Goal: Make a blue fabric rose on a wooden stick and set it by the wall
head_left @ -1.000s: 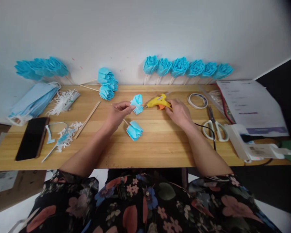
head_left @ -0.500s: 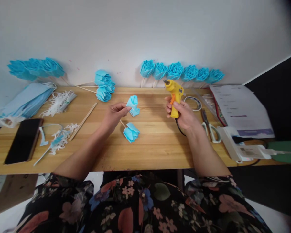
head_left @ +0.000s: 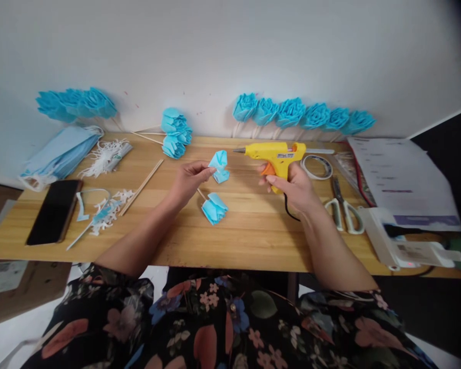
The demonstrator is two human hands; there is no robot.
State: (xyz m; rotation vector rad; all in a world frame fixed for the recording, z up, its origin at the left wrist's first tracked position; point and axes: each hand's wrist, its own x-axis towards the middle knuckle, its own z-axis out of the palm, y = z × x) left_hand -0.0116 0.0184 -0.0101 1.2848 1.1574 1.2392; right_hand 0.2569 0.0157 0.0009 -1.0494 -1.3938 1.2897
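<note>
My left hand [head_left: 187,180] pinches a small folded blue fabric piece [head_left: 219,165] above the middle of the wooden table [head_left: 249,230]. My right hand [head_left: 293,185] grips a yellow glue gun [head_left: 273,153] by its handle. The gun is level, and its nozzle points left towards the blue piece, a short gap away. A half-made blue flower on a stick [head_left: 214,207] lies on the table just below the left hand's fingers. The gun's black cord [head_left: 291,210] hangs under my right hand.
Blue fabric flowers [head_left: 303,113] line the back wall. Another flower bunch [head_left: 175,133] and more flowers [head_left: 77,101] lie left. Face masks [head_left: 57,156], white ear-loop scraps [head_left: 104,154], a phone [head_left: 54,210], sticks [head_left: 142,186], a tape roll [head_left: 318,165], scissors [head_left: 341,204], papers [head_left: 401,177] and a power strip [head_left: 401,238] surround the work spot.
My right hand lifted the glue gun off the table, held it upright, then swung it level with the nozzle pointing left at the blue piece. The left hand stayed nearly still.
</note>
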